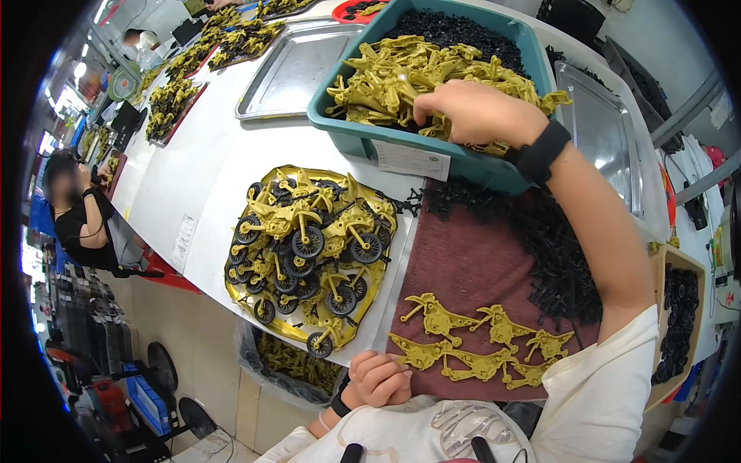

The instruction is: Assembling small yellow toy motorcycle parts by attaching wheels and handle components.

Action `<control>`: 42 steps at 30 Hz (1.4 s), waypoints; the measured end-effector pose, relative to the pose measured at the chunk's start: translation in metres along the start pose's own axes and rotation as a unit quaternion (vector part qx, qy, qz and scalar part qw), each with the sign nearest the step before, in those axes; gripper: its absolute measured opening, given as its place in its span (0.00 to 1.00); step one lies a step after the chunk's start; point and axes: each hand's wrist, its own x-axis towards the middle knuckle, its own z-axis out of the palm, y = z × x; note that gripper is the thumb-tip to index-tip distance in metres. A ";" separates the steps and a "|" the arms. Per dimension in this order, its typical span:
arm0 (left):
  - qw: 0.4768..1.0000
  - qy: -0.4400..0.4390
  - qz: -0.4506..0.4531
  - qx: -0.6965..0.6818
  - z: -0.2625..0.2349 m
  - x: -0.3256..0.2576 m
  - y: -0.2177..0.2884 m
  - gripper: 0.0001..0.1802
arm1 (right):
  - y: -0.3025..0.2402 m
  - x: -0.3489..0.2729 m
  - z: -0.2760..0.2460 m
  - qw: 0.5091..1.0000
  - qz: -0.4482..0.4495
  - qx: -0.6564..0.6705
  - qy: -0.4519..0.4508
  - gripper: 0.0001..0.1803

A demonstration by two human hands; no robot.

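Note:
My right hand (477, 113) reaches into the teal bin (340, 127), fingers curled down among yellow plastic toy motorbike frames (386, 77); the fingertips are partly hidden. At the table's front edge my left hand (379, 378) is closed in a fist, and whatever it may hold is hidden. Beside it, two rows of yellow toy motorbike frames (471, 363) lie on a dark red cloth (455, 255). To the left, a yellow-rimmed tray (363, 332) is heaped with toy motorbikes (305, 239) with black wheels.
Small black parts (559, 262) are piled on the cloth's right side. Metal trays (297, 65) (602, 123) flank the bin. A wooden box (698, 270) of black wheels stands at right. A lined container (293, 370) sits below the table edge. A co-worker (81, 204) sits at far left.

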 end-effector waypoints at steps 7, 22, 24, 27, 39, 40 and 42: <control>1.000 0.014 0.004 0.014 0.002 -0.001 0.000 0.10 | 0.011 -0.025 -0.029 0.970 -0.004 0.091 0.227 0.16; 1.000 0.006 0.018 0.015 0.003 0.001 -0.002 0.10 | -0.014 -0.098 -0.027 0.860 0.002 0.464 0.213 0.10; 1.000 0.005 0.022 0.013 0.004 0.001 -0.002 0.09 | -0.017 -0.110 -0.026 0.855 -0.002 0.471 0.218 0.10; 1.000 -0.002 0.021 0.009 0.004 0.002 -0.003 0.08 | -0.018 -0.131 -0.020 0.872 0.040 0.431 0.229 0.10; 1.000 -0.026 0.018 0.001 0.001 -0.001 0.000 0.07 | -0.045 -0.181 0.089 0.912 0.140 0.376 0.083 0.08; 0.999 -0.033 0.012 0.005 0.000 0.000 0.000 0.08 | -0.045 -0.181 0.091 0.911 0.150 0.376 0.086 0.08; 0.999 -0.051 -0.005 -0.004 0.001 -0.003 0.000 0.10 | -0.039 -0.186 0.098 0.957 0.094 0.253 0.108 0.07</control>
